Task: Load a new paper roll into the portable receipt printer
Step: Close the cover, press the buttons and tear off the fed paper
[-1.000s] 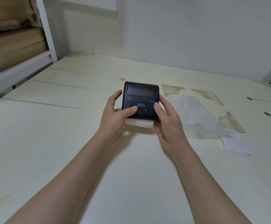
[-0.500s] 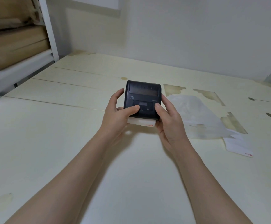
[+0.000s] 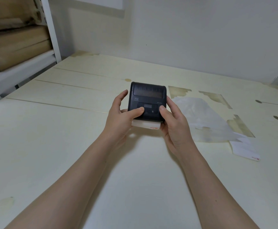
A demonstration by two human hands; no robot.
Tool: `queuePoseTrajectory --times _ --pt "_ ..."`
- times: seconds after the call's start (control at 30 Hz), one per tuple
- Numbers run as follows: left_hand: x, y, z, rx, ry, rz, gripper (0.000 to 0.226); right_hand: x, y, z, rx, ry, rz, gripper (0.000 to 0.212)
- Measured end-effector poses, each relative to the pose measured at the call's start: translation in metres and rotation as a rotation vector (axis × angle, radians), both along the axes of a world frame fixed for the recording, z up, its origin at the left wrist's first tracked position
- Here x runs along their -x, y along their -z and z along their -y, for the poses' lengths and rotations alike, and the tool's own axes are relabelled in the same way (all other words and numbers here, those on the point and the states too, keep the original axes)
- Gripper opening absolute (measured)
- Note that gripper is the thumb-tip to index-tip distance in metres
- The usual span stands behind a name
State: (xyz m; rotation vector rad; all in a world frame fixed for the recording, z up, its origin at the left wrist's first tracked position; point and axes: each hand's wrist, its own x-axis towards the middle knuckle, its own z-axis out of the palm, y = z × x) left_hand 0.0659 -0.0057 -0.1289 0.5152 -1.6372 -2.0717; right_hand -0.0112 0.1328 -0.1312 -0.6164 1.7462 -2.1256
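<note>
A black portable receipt printer point(image 3: 148, 98) is held above the pale table point(image 3: 52, 129), lid closed. A short strip of white paper point(image 3: 145, 125) with a red mark sticks out of its near edge. My left hand point(image 3: 121, 118) grips the printer's left side, thumb resting on the front panel. My right hand point(image 3: 173, 123) grips its right side, thumb on the panel too. The paper roll itself is hidden inside the printer.
A crumpled translucent wrapper point(image 3: 201, 119) lies on the table right of the printer, with a torn white paper piece point(image 3: 245, 149) beside it. A white shelf frame point(image 3: 52, 30) with brown cardboard parcels point(image 3: 15, 43) stands at the far left. A wall runs behind the table.
Both hands and the printer have stayed almost still; the view has shifted very slightly.
</note>
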Motion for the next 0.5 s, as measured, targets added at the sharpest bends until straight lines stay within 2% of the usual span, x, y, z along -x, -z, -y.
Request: queuePoseTrajectory --times 0.5 --pt "-0.0008 -0.0014 -0.0016 -0.013 0.001 -0.002 0.075 0.0017 0.0012 -0.0012 0.005 -0.026 0.0 0.05"
